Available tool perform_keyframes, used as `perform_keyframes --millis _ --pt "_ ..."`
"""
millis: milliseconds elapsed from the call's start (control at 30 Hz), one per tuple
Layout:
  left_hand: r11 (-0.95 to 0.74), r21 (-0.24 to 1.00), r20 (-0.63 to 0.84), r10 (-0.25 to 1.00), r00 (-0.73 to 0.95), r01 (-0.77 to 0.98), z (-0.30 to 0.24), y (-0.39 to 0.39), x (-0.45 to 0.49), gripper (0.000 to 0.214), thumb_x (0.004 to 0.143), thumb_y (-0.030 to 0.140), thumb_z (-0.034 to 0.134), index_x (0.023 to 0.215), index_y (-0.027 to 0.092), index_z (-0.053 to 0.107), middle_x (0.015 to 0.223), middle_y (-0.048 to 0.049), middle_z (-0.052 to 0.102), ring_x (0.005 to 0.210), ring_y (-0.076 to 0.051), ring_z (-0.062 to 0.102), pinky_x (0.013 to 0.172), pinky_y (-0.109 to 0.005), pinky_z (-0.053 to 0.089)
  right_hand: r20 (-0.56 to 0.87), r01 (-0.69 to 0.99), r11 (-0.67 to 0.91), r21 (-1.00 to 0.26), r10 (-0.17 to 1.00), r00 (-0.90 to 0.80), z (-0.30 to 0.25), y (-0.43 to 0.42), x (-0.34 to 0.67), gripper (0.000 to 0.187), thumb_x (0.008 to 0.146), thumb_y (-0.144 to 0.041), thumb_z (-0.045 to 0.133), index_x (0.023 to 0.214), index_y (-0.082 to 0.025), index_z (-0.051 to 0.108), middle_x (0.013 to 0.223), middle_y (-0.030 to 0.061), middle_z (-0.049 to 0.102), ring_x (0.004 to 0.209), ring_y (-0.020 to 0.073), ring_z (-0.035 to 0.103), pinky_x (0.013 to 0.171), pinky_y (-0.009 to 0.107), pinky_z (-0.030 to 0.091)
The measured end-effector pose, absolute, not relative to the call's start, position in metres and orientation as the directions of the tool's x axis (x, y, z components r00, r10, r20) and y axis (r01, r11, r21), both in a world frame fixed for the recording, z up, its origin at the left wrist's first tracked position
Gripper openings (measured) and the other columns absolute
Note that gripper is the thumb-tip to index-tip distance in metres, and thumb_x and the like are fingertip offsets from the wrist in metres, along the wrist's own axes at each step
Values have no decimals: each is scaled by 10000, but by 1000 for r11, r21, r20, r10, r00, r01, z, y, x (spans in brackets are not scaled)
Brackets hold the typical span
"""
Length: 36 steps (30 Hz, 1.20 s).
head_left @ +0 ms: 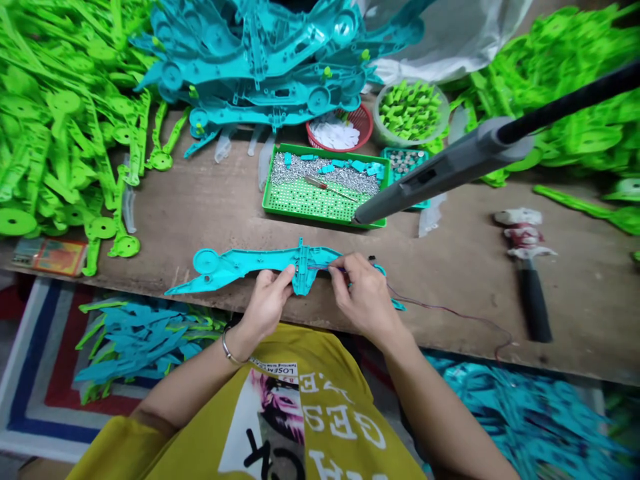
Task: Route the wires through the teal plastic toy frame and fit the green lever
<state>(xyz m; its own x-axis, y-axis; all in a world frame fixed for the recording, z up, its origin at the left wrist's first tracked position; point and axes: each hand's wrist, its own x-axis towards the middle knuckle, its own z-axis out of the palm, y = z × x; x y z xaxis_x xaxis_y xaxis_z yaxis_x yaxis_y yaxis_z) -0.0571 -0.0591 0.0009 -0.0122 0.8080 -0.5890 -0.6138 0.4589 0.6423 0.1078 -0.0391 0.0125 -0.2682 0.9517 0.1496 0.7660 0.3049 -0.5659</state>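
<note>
A long teal plastic toy shell [240, 262] lies flat near the front edge of the brown table [210, 207]. My left hand [267, 302] pinches its lower middle tab. My right hand [364, 293] pinches thin red wires [450, 312] at the shell's middle; the wires trail off to the right along the table edge. What else lies under the right hand is hidden.
A green tray [305, 200] of small screws with a screwdriver sits behind the shell. Behind it are a red basket, a bowl of green pieces [410, 110] and stacked teal shells [260, 60]. Green parts [55, 127] pile left and right. A hanging power screwdriver [450, 163] and hammer [527, 273] are right.
</note>
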Motion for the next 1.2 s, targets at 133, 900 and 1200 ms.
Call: perform_keyframes --millis 133,900,1200 --pt "477 633 -572 819 46 -610 2 -59 -56 383 639 408 868 840 127 704 823 -51 737 813 -196 695 769 -324 569 99 768 275 -578 958 -269 11 -41 104 142 942 -169 481 834 -190 571 812 61 605 763 190 605 718 307 473" --pt "-360 463 -25 908 418 810 0 -34 -104 142 967 308 537 935 231 652 900 -25 648 899 -227 541 763 -372 355 -383 919 194 -343 865 -325 26 -14 82 264 924 -136 463 942 -123 725 953 162 695 878 244 662 760 313 436" --pt "-397 555 -1 878 478 731 -1 -35 -110 162 925 381 616 1005 259 684 977 -10 692 914 -206 569 809 -387 310 -293 838 124 -531 901 -319 27 -14 91 198 848 -96 539 914 -152 716 916 89 740 811 197 673 773 281 448"
